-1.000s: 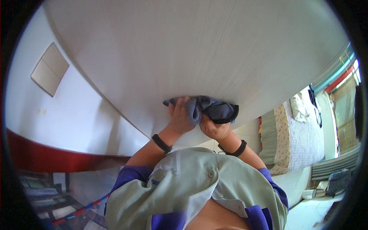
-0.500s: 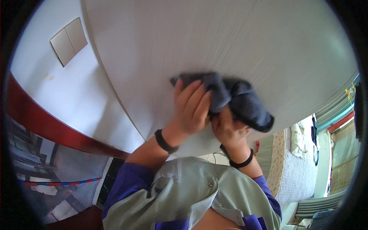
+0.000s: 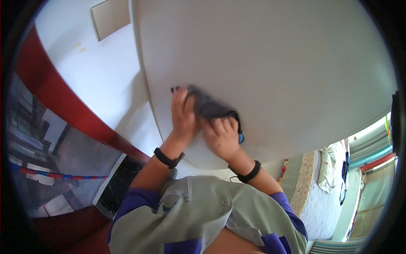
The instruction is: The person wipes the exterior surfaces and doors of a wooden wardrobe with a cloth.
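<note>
A dark grey cloth point(image 3: 211, 106) is bunched against a large pale panel point(image 3: 270, 63) in front of me. My left hand point(image 3: 184, 118) grips its left end, with fingers bent over the fabric and slightly smeared by motion. Lower and to the right, my right hand point(image 3: 222, 136) has its fingers curled over the cloth's right part, close beside the left hand. A small blue patch point(image 3: 241, 138) peeks out past the right fingers at the cloth's lower end. Each wrist wears a black band.
A beige switch plate point(image 3: 111, 17) sits on the white wall left of the panel's edge. Dark red trim point(image 3: 84, 106) curves below it, beside a glassy surface with a red and blue strip. On the right stands a bed point(image 3: 319, 203) with a pillow point(image 3: 326, 172), near a curtained window.
Both hands and the cloth have moved left, nearer the panel's left edge. The cloth is more flattened and covered than before. My view has shifted, so the switch plate sits higher.
</note>
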Available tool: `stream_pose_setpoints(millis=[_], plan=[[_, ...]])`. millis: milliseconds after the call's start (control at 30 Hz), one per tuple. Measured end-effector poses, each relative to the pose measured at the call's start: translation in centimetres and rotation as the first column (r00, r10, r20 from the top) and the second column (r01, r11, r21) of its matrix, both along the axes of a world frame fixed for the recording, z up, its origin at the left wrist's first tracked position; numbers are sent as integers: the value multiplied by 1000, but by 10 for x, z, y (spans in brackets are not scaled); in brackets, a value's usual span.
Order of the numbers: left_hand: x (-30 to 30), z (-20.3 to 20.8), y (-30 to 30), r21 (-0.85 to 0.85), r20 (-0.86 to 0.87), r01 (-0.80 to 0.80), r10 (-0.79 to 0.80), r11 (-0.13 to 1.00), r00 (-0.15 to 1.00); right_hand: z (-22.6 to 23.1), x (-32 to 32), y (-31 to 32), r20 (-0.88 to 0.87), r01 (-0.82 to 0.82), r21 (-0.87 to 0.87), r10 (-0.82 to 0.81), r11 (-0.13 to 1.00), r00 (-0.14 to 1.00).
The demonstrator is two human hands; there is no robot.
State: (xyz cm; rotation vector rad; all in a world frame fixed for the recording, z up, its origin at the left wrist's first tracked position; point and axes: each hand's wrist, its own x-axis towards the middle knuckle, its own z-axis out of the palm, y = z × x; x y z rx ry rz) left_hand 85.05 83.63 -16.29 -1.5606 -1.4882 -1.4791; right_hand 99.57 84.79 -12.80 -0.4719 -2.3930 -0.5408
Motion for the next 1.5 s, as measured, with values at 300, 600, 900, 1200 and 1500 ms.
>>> stream_pose_setpoints(millis=[300,600,900,1200,1500], plan=[[1,123,39,520,13,6,-15,854,1000,122,-14,-9,-347,225,184,-151,957,926],[-28,-99,43,-91,-170,-242,224,966,960,13,-73,9,107,151,99,-161,984,981],[-94,22,19,25,-8,67,-67,997,998,70,-124,13,-42,-59,-66,56,996,998],[-107,79,70,362,-24,-48,60,931,998,110,-144,11,-270,355,325,-274,876,923],[-73,-143,45,15,256,-94,87,995,963,-22,-125,12,115,-82,-36,86,996,990]])
